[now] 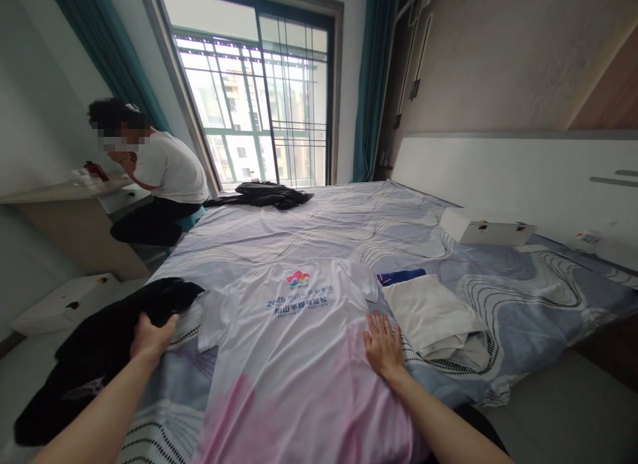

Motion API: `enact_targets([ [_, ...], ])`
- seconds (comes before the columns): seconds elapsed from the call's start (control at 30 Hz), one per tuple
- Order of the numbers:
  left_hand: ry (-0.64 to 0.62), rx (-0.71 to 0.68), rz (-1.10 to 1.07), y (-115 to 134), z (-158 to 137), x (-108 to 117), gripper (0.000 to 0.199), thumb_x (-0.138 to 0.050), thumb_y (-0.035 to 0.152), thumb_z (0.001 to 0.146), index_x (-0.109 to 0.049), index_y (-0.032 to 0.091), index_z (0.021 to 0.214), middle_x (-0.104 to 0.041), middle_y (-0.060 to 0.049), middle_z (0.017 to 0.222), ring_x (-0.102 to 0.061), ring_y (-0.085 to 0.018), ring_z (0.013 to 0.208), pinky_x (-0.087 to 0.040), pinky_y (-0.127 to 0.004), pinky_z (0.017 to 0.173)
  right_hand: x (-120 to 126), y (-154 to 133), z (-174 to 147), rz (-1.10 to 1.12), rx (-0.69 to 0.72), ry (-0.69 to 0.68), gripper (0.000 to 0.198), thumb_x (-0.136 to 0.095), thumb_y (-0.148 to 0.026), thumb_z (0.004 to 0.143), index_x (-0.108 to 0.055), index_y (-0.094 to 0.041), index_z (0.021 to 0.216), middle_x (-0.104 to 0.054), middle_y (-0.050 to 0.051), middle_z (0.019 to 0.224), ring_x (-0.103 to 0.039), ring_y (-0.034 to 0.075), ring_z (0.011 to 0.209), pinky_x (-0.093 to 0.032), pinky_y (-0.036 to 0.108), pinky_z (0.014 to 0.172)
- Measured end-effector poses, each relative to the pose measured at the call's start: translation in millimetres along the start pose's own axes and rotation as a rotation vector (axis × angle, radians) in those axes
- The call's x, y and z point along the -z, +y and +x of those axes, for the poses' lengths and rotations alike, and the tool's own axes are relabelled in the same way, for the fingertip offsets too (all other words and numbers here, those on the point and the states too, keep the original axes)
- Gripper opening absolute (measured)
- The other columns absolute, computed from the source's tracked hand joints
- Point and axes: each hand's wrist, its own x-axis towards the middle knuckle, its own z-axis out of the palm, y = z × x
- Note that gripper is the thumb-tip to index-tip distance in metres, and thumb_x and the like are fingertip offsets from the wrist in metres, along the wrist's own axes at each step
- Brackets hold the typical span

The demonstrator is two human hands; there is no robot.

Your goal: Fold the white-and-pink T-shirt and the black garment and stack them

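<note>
A white T-shirt (294,344) with a pink lower part and a printed logo lies spread flat on the bed (349,225) in front of me. My right hand (383,348) rests flat on the shirt's right edge, fingers apart. My left hand (149,338) grips the edge of a black garment (100,351) that lies at the bed's left side and hangs over it. A folded white garment (428,314) with a blue piece behind it lies just right of my right hand.
A dark garment (266,195) lies at the bed's far end near the window. A white box (486,228) sits on the bed by the headboard. Another person (159,178) in a white top sits at a desk far left. A white box (64,304) stands on the floor.
</note>
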Motion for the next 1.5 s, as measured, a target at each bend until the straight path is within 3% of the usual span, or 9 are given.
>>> enact_targets([
  [0.23,-0.208,-0.475,-0.025,87,-109,-74,0.057,-0.04,0.043,0.098,-0.045,0.029,0.153,-0.037,-0.006,0.164,-0.029,-0.032,0.152,-0.028,-0.053,0.12,10,-9,7,0.027,-0.069,-0.039,0.064,-0.033,-0.029,0.097,-0.03,-0.021,0.161,-0.024,0.008,0.168,-0.02,0.034,0.154,-0.012,0.063,0.122],
  [0.37,-0.274,-0.42,0.056,103,-130,-91,0.058,-0.035,0.045,0.1,-0.042,0.028,0.155,-0.029,-0.01,0.167,-0.021,-0.035,0.155,-0.021,-0.062,0.12,30,-67,36,0.112,0.035,0.02,0.075,-0.044,-0.022,0.089,-0.029,-0.011,0.161,-0.018,0.014,0.169,-0.012,0.037,0.156,-0.013,0.057,0.123],
  [0.53,-0.349,-0.332,0.031,90,-108,-86,0.058,-0.023,0.045,0.102,-0.038,0.032,0.157,-0.027,-0.004,0.169,-0.02,-0.03,0.155,-0.02,-0.061,0.121,26,-128,96,0.21,0.593,-0.2,0.063,-0.032,-0.046,0.102,-0.024,-0.031,0.162,-0.013,0.0,0.171,-0.004,0.027,0.158,-0.003,0.055,0.125],
  [0.87,-0.154,-0.181,0.02,44,-3,-96,0.058,-0.028,0.049,0.1,-0.055,0.026,0.145,-0.04,-0.01,0.161,-0.036,-0.038,0.144,-0.032,-0.061,0.114,28,-14,241,0.03,0.004,-0.101,0.058,-0.034,-0.041,0.104,-0.034,-0.019,0.159,-0.03,0.015,0.165,-0.026,0.034,0.151,-0.022,0.056,0.118],
  [1.0,-0.157,-0.253,0.13,62,36,-102,0.069,-0.041,0.058,0.095,-0.048,0.013,0.148,-0.053,-0.021,0.146,-0.05,-0.038,0.131,-0.045,-0.049,0.104,32,-32,271,0.039,0.029,-0.015,0.071,-0.056,-0.054,0.096,-0.044,-0.01,0.151,-0.053,0.022,0.147,-0.049,0.032,0.135,-0.038,0.04,0.107],
  [1.13,-0.392,-0.279,0.202,68,65,-98,0.047,-0.037,0.049,0.099,-0.066,0.02,0.123,-0.073,-0.016,0.109,-0.067,-0.034,0.105,-0.05,-0.044,0.089,25,-48,287,0.043,0.1,-0.11,0.035,-0.054,-0.038,0.1,-0.067,-0.017,0.124,-0.072,0.015,0.117,-0.066,0.028,0.112,-0.044,0.034,0.094],
  [1.27,-0.281,-0.261,0.172,71,93,-85,0.047,-0.032,0.041,0.102,-0.066,0.013,0.117,-0.073,-0.017,0.099,-0.07,-0.033,0.095,-0.051,-0.041,0.08,35,-50,309,0.04,0.087,-0.063,0.034,-0.043,-0.029,0.103,-0.065,-0.014,0.125,-0.073,0.017,0.113,-0.067,0.027,0.107,-0.045,0.036,0.093],
  [1.4,-0.128,-0.237,0.174,112,78,-85,0.047,-0.041,0.036,0.098,-0.06,0.01,0.134,-0.059,-0.028,0.135,-0.052,-0.046,0.128,-0.047,-0.055,0.095,40,-93,306,-0.017,0.037,0.045,0.045,-0.045,-0.018,0.098,-0.053,-0.004,0.14,-0.055,0.027,0.142,-0.049,0.036,0.134,-0.024,0.057,0.115],
  [1.5,-0.036,-0.521,0.068,159,30,-101,0.058,-0.039,0.031,0.099,-0.04,0.014,0.155,-0.032,-0.02,0.164,-0.023,-0.039,0.152,-0.03,-0.053,0.116,20,-155,262,0.016,0.267,0.105,0.064,-0.045,-0.028,0.098,-0.031,-0.011,0.158,-0.022,0.019,0.167,-0.016,0.035,0.154,-0.004,0.059,0.122],
])
